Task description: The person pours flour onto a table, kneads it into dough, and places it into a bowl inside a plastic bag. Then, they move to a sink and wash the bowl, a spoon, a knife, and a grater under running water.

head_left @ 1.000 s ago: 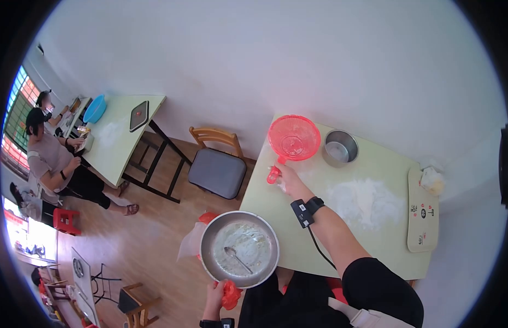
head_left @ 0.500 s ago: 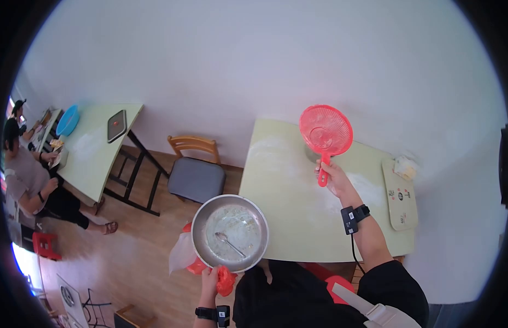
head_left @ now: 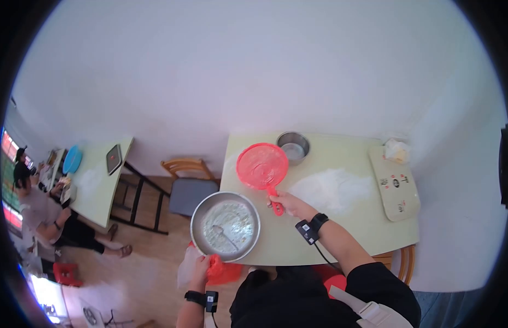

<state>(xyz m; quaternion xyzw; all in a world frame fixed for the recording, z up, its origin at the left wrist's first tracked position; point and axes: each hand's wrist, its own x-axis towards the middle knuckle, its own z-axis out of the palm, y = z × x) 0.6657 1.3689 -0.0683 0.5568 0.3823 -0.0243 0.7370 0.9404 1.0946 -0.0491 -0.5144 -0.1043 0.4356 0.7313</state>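
My right hand (head_left: 286, 203) is closed round the handle of a red plastic strainer (head_left: 262, 165), held over the table between a small steel pot and a wide metal basin. White powder dusts the strainer. My left hand (head_left: 201, 269) is closed at the near rim of the metal basin (head_left: 198, 232), with a red plastic bag (head_left: 225, 273) bunched against its fingers. Inside the basin lie a spoon (head_left: 225, 236) and whitish residue. The steel pot (head_left: 294, 146) stands behind the strainer near the wall.
White flour-like powder (head_left: 333, 188) covers part of the pale green table (head_left: 297, 249). A cutting board (head_left: 396, 188) with a wrapped bundle (head_left: 397, 150) lies at the right. A chair (head_left: 192, 194) stands left; beyond it, a person (head_left: 43, 210) works at another table (head_left: 98, 191).
My right hand has brought the strainer left and lower, close to the basin. The steel pot that it mostly hid now shows. The whole view has shifted slightly.
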